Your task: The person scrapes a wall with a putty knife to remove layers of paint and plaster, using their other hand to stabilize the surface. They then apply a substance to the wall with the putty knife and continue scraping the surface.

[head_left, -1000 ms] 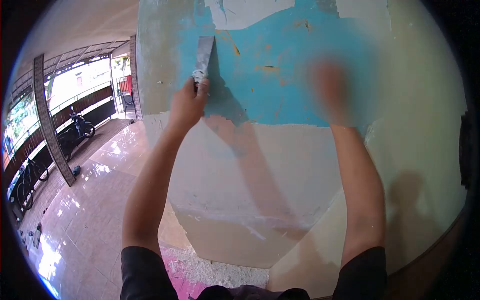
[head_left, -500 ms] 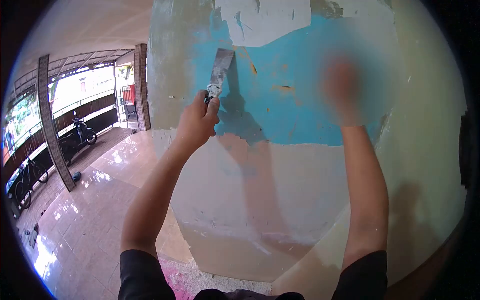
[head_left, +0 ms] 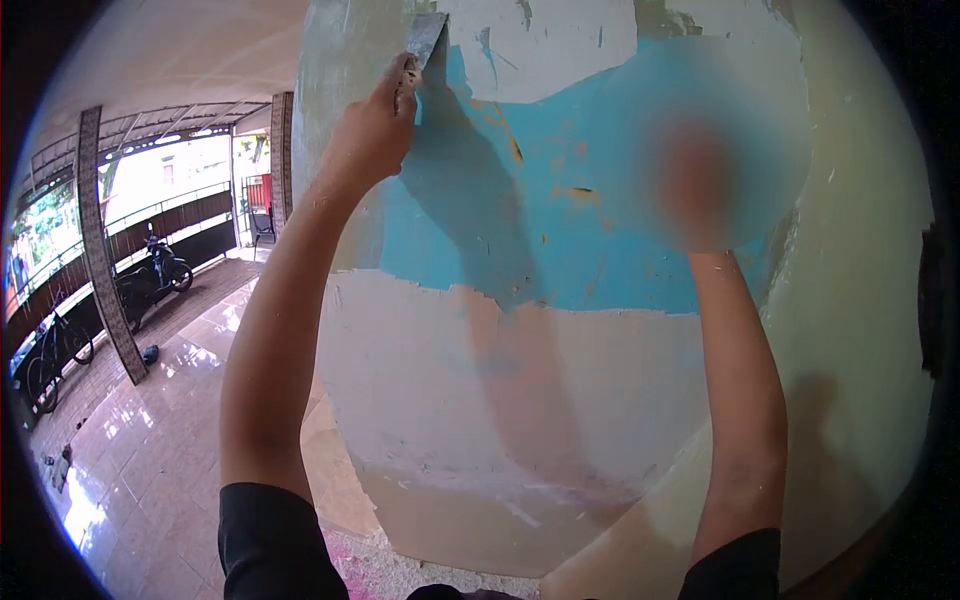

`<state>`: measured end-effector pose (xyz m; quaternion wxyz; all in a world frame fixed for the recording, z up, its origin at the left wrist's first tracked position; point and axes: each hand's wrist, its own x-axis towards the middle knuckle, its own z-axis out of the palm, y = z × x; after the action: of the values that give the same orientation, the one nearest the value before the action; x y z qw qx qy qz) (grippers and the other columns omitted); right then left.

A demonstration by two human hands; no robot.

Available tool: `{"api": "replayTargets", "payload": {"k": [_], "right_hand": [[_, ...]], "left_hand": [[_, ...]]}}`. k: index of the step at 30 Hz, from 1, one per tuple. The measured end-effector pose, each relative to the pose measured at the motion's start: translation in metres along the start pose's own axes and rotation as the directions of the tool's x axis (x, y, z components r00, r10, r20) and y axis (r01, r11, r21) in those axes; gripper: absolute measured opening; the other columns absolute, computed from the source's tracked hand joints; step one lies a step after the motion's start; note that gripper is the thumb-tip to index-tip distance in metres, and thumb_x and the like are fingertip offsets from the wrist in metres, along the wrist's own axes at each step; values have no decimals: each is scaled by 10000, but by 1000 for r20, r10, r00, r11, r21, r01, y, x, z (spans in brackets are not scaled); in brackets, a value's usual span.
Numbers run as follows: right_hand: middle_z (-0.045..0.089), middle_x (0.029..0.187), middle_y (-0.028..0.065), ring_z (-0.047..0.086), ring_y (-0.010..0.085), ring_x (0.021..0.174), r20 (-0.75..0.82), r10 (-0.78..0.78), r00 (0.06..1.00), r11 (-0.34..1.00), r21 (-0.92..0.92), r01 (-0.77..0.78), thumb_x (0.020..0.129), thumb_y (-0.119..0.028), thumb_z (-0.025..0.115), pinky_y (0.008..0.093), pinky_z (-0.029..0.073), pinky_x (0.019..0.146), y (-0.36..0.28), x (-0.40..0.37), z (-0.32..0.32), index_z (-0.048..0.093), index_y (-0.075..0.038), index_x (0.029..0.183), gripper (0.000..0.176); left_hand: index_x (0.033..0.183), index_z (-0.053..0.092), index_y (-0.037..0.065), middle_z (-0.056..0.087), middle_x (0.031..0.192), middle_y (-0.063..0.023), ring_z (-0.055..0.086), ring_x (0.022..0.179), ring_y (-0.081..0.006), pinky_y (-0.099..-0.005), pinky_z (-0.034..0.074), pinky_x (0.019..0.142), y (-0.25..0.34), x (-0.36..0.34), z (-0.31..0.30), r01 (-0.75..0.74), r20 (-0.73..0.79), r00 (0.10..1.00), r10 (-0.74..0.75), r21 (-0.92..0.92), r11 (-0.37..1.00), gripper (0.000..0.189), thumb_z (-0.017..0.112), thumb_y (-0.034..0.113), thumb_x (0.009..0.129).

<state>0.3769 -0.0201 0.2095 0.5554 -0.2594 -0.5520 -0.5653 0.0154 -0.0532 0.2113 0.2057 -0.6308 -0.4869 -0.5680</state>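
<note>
My left hand (head_left: 375, 130) is wrapped round the handle of a scraper (head_left: 428, 38), its wide metal blade pointing up. The blade's tip lies against the wall, or very close to it, near the upper left edge of a blue painted patch (head_left: 620, 240). Pale, ragged-edged areas of wall (head_left: 545, 50) border this patch above and below. On the right, my right hand (head_left: 692, 175) is raised in front of the blue patch. A blur covers it, so its fingers and anything in them cannot be made out.
White flakes and pink dust (head_left: 400, 560) lie at the wall's foot. To the left spreads a shiny tiled floor (head_left: 150, 460) with a pillar (head_left: 108, 250). Beyond stand a motorbike (head_left: 165, 270), a bicycle (head_left: 50, 360) and a railing.
My left hand has moved up and a little left with the scraper, its blade going from the blue patch to the patch's upper left edge. My right hand stays in nearly the same place.
</note>
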Motion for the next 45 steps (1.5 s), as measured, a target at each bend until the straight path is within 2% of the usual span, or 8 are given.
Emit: {"api": "replayTargets", "payload": {"k": [5, 10, 15, 21, 29, 34, 37, 45], "right_hand": [[630, 1184, 14, 544, 272, 1147, -1, 3, 1000, 1000, -7, -3, 931, -388, 631, 468, 417, 940, 0, -2, 2, 674, -185, 983, 213], [623, 1193, 10, 541, 272, 1148, 9, 17, 1000, 1000, -6, -17, 932, -394, 624, 466, 414, 951, 1, -1, 0, 675, -185, 985, 222], [620, 1195, 15, 540, 274, 1147, 25, 32, 999, 999, -12, -32, 933, -389, 620, 465, 412, 954, 0, -1, 1, 676, -186, 992, 219], [618, 1197, 17, 541, 277, 1138, 18, 28, 999, 1000, -1, -28, 929, -378, 624, 471, 413, 957, 0, -1, 2, 671, -182, 995, 212], [616, 1201, 25, 535, 280, 1146, 22, 25, 999, 1000, 4, -25, 923, -364, 637, 474, 414, 958, 0, -4, 2, 664, -180, 1013, 207], [613, 1207, 21, 529, 276, 1155, 19, 22, 1000, 999, -36, -21, 926, -375, 633, 473, 411, 962, 0, -3, 2, 665, -185, 1021, 215], [610, 1213, 20, 525, 278, 1159, 23, 33, 999, 999, -9, -32, 929, -382, 628, 473, 408, 966, 1, -3, 3, 667, -186, 1028, 223], [608, 1244, 19, 527, 280, 1176, 48, 49, 998, 998, -27, -48, 936, -368, 624, 472, 407, 975, 0, -3, 2, 668, -178, 1031, 217]], "left_hand": [[1559, 316, 179, 705, 802, -251, 686, 566, -381, -504, 589, 706, 16, 3, -8, 94, 49, 995, -88, -154, 984, 560, 365, 346, 1027], [1580, 265, 159, 709, 761, -197, 715, 712, -388, -537, 527, 855, 15, -2, 3, -9, 9, 1000, 7, 304, 952, 603, 280, 428, 1040], [1557, 300, 133, 719, 825, -217, 708, 692, -377, -540, 521, 824, 35, 19, -22, 58, 131, 988, -81, 173, 983, 601, 261, 437, 1040], [1595, 245, 183, 726, 1007, -237, 696, 1001, -415, -529, 512, 933, 37, 13, -22, 65, 135, 982, -130, 405, 912, 613, 301, 434, 1039], [1561, 297, 111, 680, 682, -169, 676, 546, -304, -466, 572, 689, 46, 25, -27, 24, 79, 995, -61, 404, 915, 565, 313, 319, 1036], [1547, 317, 105, 685, 719, -143, 665, 541, -289, -431, 584, 651, 16, 64, -26, -161, 100, 987, 128, 490, 856, 550, 303, 332, 1046], [1568, 294, 155, 727, 799, -116, 711, 655, -264, -471, 529, 868, 48, 59, -44, 59, 195, 973, -124, 311, 948, 576, 259, 377, 1037], [1405, 442, 91, 717, 806, -164, 694, 574, -274, -417, 567, 668, 39, 72, -48, -34, 169, 986, -19, 304, 952, 458, 303, 310, 1028]]}}
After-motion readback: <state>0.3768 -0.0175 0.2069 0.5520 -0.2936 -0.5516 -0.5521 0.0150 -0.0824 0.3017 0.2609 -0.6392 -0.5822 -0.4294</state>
